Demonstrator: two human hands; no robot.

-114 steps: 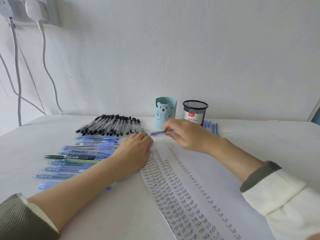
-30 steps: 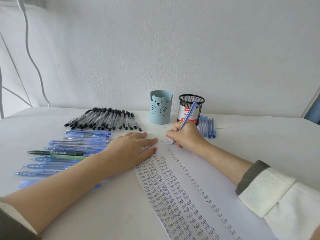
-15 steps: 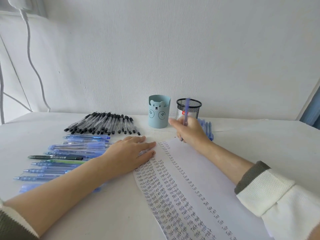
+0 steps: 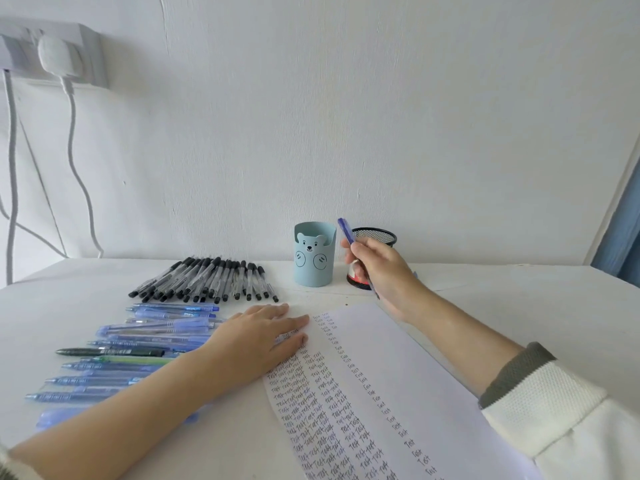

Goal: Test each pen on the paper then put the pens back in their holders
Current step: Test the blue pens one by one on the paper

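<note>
My right hand (image 4: 382, 271) grips a blue pen (image 4: 345, 231) upright, lifted off the sheet in front of the black mesh holder (image 4: 375, 235). The pale blue bear holder (image 4: 314, 258) stands just left of it. My left hand (image 4: 258, 336) lies flat on the top left corner of the paper (image 4: 398, 382), which carries columns of the handwritten word "Test". A fan of black-capped pens (image 4: 204, 280) lies at the back left. Several blue pens (image 4: 166, 323), one dark pen (image 4: 110, 351) and one green pen (image 4: 135, 359) lie in a row left of my forearm.
A white wall stands close behind the holders. At the upper left a socket with a white plug (image 4: 57, 62) feeds cables (image 4: 74, 161) that hang down to the table. A blue edge (image 4: 620, 237) shows at the far right.
My right hand wrote with the blue pen at the top of the paper, then lifted it and carried it back towards the mesh holder. My left hand stayed flat on the paper.
</note>
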